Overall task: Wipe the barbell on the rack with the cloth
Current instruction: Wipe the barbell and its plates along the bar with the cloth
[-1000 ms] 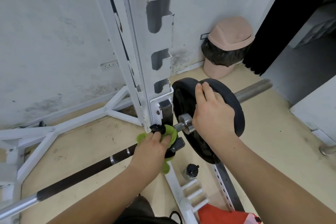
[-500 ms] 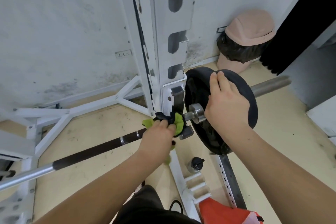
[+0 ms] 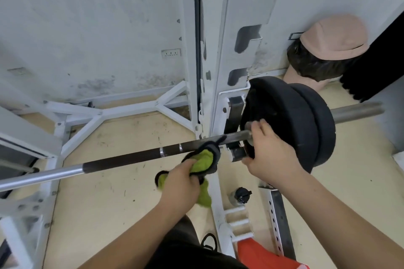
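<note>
- Barbell [image 3: 122,162]: shaft was cut off at the left edge; one stretch lay hidden under the cloth [image 3: 204,160].
- Weight plate [image 3: 290,116]: hub was covered by the right hand [image 3: 269,150], whose grip was blurred.
- Rack upright [image 3: 220,28]: top ran out of frame.
- Orange object [image 3: 262,255]: was cropped at the bottom edge and unidentifiable.

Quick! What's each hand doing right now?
Left hand: closed, gripping the green cloth.
Right hand: open, resting on the black weight plate.
</note>
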`<act>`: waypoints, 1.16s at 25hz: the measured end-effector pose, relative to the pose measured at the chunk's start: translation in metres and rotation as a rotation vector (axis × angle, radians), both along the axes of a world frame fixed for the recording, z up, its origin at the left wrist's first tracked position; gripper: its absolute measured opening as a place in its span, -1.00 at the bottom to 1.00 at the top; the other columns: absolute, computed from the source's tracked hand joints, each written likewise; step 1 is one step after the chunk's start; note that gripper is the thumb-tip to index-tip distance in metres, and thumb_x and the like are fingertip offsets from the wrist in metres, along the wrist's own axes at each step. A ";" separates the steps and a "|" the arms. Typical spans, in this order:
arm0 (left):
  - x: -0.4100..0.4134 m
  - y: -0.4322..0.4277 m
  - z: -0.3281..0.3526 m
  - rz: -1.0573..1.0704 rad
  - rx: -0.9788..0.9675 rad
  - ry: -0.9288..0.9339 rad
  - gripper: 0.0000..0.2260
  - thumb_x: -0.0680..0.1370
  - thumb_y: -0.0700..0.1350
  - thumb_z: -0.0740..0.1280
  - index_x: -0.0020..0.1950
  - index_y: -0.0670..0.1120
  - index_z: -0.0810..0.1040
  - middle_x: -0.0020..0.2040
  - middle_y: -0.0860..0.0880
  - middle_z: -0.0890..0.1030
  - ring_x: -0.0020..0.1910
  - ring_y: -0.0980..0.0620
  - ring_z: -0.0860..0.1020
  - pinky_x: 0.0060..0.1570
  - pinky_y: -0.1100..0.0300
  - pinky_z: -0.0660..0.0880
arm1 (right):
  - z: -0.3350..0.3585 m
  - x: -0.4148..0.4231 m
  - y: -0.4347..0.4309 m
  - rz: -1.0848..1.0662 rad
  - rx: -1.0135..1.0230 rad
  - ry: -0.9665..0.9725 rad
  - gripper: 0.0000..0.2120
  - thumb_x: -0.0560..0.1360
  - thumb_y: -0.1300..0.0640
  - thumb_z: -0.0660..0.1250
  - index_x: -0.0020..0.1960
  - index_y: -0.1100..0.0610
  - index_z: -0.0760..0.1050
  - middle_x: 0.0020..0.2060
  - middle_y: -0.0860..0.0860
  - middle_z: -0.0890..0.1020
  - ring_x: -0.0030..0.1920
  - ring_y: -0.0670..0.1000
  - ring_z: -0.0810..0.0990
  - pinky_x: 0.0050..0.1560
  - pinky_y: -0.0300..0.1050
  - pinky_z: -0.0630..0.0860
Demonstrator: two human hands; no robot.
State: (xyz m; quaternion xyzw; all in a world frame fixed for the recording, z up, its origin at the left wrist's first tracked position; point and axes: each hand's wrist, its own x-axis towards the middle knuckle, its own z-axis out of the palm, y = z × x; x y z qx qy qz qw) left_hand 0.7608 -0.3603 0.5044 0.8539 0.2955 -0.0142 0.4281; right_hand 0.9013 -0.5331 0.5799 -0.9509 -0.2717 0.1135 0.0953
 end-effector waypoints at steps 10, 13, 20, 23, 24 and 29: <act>0.050 0.038 0.037 -0.172 0.519 -0.086 -0.76 0.50 -0.26 0.23 0.13 -0.14 0.55 0.05 -0.13 0.55 0.03 -0.18 0.51 0.06 0.03 0.48 | -0.013 0.013 0.024 -0.031 -0.193 0.019 0.13 0.31 -0.27 0.58 0.63 0.18 0.10 0.62 0.08 0.18 0.64 0.05 0.05 0.50 -0.01 0.30; 0.087 0.043 0.048 -0.316 0.340 0.305 -0.91 0.56 -0.20 0.17 0.04 -0.08 0.42 -0.08 -0.10 0.59 -0.08 -0.18 0.57 -0.12 0.00 0.52 | -0.014 0.011 0.024 -0.024 -0.184 0.056 0.13 0.36 -0.26 0.54 0.66 0.17 0.02 0.65 0.09 0.09 0.65 0.05 -0.02 0.56 -0.04 0.18; 0.108 0.030 0.058 -0.430 0.269 0.180 -0.81 0.51 -0.21 0.22 0.06 0.00 0.51 -0.02 -0.08 0.63 -0.02 -0.18 0.59 -0.06 0.00 0.59 | -0.016 0.014 0.025 -0.029 -0.172 0.057 0.16 0.33 -0.28 0.55 0.66 0.20 0.02 0.65 0.11 0.10 0.65 0.07 -0.01 0.60 -0.07 0.08; 0.084 0.071 0.063 -0.415 0.504 0.408 -0.88 0.48 -0.22 0.22 -0.05 -0.03 0.48 -0.08 -0.07 0.60 -0.17 -0.11 0.56 -0.23 0.07 0.55 | -0.017 0.012 0.022 -0.028 -0.148 0.057 0.15 0.35 -0.28 0.54 0.66 0.17 0.01 0.65 0.08 0.08 0.65 0.04 -0.03 0.61 -0.05 0.11; 0.082 0.070 0.066 -0.370 0.534 0.438 -0.89 0.49 -0.21 0.23 -0.06 -0.02 0.48 -0.09 -0.07 0.60 -0.19 -0.09 0.56 -0.26 0.09 0.52 | -0.016 0.013 0.024 -0.034 -0.148 0.069 0.16 0.34 -0.26 0.55 0.67 0.16 -0.01 0.66 0.07 0.07 0.66 0.04 -0.05 0.61 -0.03 0.13; 0.075 -0.037 0.054 -0.309 0.315 -0.096 -0.73 0.46 -0.26 0.26 0.12 -0.07 0.56 -0.08 -0.14 0.64 -0.09 -0.22 0.60 -0.22 0.07 0.39 | -0.020 0.014 0.022 -0.045 -0.119 0.041 0.05 0.39 -0.13 0.56 0.65 0.19 0.07 0.64 0.09 0.14 0.65 0.05 0.03 0.59 -0.04 0.18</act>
